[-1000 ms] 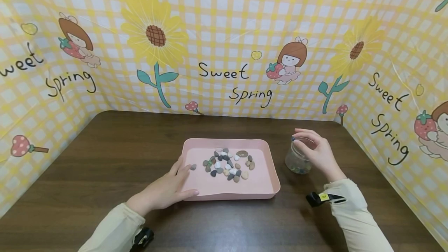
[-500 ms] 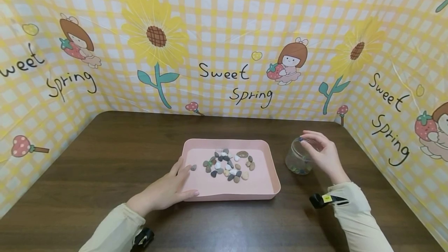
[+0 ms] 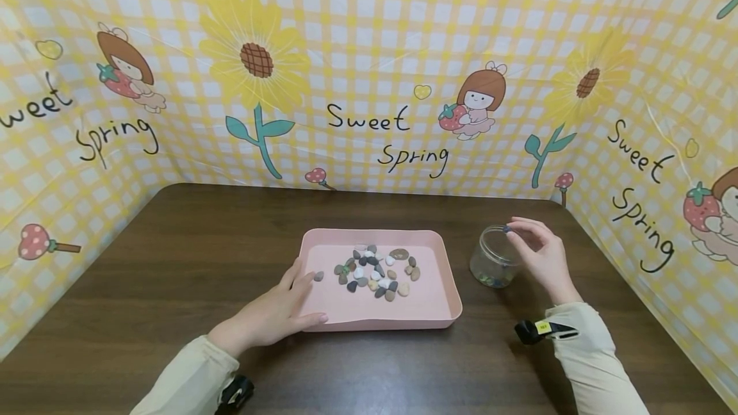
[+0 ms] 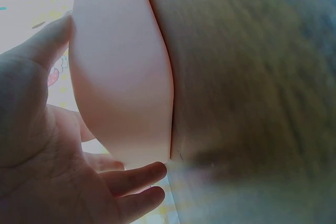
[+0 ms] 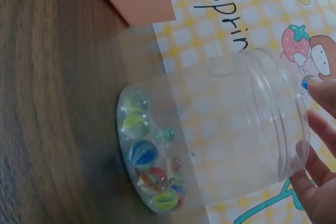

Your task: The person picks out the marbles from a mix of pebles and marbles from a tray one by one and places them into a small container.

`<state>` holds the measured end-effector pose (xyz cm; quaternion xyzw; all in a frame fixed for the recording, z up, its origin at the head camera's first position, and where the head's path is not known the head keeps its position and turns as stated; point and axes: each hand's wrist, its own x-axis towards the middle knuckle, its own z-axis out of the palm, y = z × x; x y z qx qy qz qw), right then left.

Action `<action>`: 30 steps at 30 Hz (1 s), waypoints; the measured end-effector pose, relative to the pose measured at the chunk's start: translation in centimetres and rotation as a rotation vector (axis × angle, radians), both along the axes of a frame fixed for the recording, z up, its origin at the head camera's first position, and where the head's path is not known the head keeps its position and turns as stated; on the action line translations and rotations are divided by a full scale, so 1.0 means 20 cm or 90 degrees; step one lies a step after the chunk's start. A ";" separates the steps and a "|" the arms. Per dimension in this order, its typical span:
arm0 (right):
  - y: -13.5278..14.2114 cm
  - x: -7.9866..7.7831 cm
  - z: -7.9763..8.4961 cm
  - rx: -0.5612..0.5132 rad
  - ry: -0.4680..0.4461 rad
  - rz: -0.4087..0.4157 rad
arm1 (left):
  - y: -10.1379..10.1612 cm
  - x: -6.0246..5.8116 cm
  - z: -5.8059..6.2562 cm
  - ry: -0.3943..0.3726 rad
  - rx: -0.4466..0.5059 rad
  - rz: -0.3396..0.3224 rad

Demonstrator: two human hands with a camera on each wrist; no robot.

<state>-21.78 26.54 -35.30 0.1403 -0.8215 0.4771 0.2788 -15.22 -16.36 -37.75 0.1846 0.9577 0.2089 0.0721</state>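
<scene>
My right hand (image 3: 541,261) is at the right side of a clear jar's mouth, pinching a small blue marble (image 5: 307,82) between thumb and finger at rim height. The other fingertips reach the jar's rim in the right wrist view. Several glass marbles, blue, yellow-green and reddish, lie at the bottom of the jar (image 5: 220,129). My left hand (image 3: 268,312) rests with spread, relaxed fingers against the left end of a pink tray (image 3: 375,324), its thumb by the front corner. Grey, white, brown and tan pebbles (image 3: 377,274) lie scattered in the tray.
Both tray and jar stand on a dark wood table (image 3: 230,229), the jar a short gap to the tray's right. A yellow checked cloth (image 3: 357,50) printed with flowers hangs around the back and sides.
My right hand has moved rightward across the jar's mouth with the marble, from the left part of the rim to the right. The left hand and tray have stayed still.
</scene>
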 end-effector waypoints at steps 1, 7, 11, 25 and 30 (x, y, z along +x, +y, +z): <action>0.00 0.00 0.00 0.002 0.001 -0.005 | 0.00 0.00 0.00 0.000 0.000 0.000; 0.05 -0.06 -0.07 -0.016 -0.017 -0.042 | 0.00 0.00 0.00 -0.003 0.000 0.002; 0.09 -0.10 -0.12 -0.023 -0.053 -0.074 | 0.00 0.00 0.00 -0.005 0.002 0.002; 0.09 -0.10 -0.12 0.037 -0.146 -0.150 | -0.01 0.00 -0.01 0.000 0.001 -0.004; 0.10 -0.11 -0.12 0.028 -0.165 -0.162 | 0.00 0.00 -0.01 0.002 0.000 -0.005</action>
